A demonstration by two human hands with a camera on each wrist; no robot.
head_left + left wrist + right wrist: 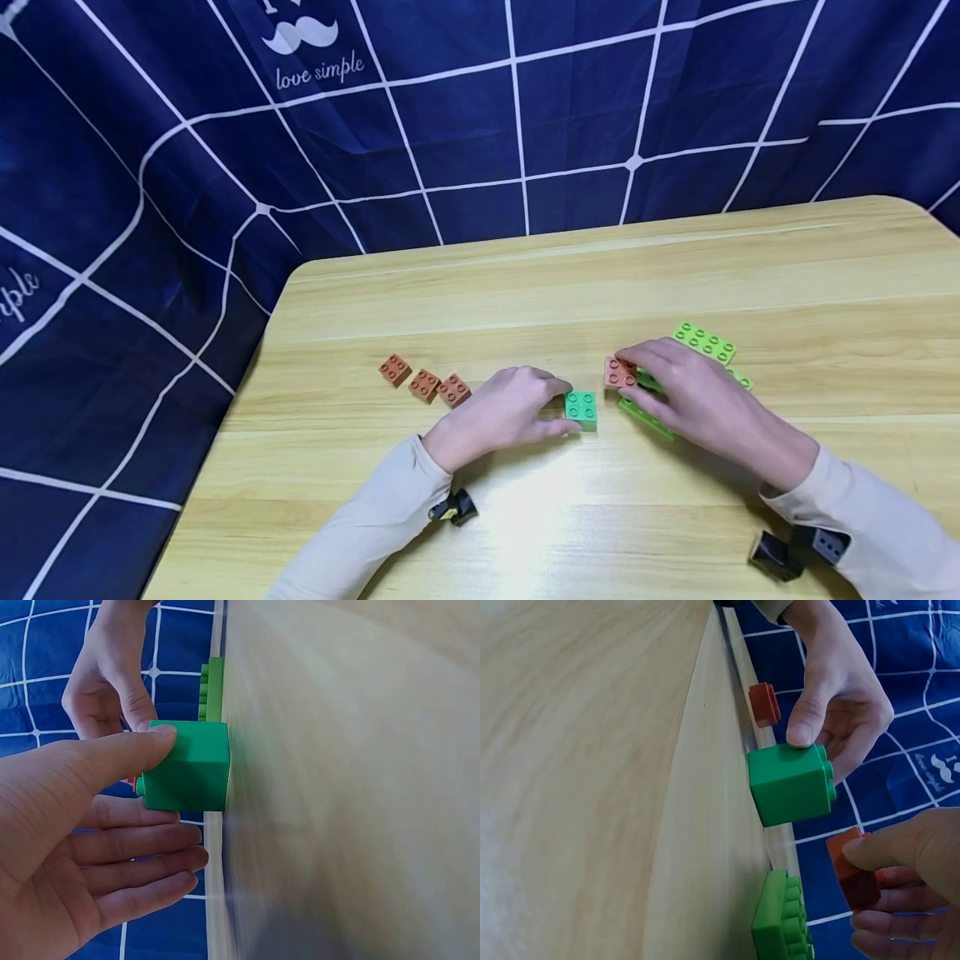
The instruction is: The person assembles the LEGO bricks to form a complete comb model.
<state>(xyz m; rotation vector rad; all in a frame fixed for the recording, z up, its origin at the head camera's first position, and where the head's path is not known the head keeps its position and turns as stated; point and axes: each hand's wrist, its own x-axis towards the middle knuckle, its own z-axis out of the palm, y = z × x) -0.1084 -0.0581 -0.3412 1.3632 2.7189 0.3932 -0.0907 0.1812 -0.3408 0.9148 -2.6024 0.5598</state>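
Pinching the green block (pixel 581 410) between thumb and forefinger of the left hand (pixel 517 408), upright on the table (pixel 480 300), well in from the far edge, square top and studs facing up. Grasping a red block (pixel 616 375) in the right hand (pixel 686 387), raised, studs up. Partly covering lime bricks (pixel 705 343), long axes slanting from far edge toward right. Showing three loose blocks (pixel 424 385), also red, toward the far left corner.

Navy gridded curtain (pixel 465 125) behind wooden table (pixel 487 308)
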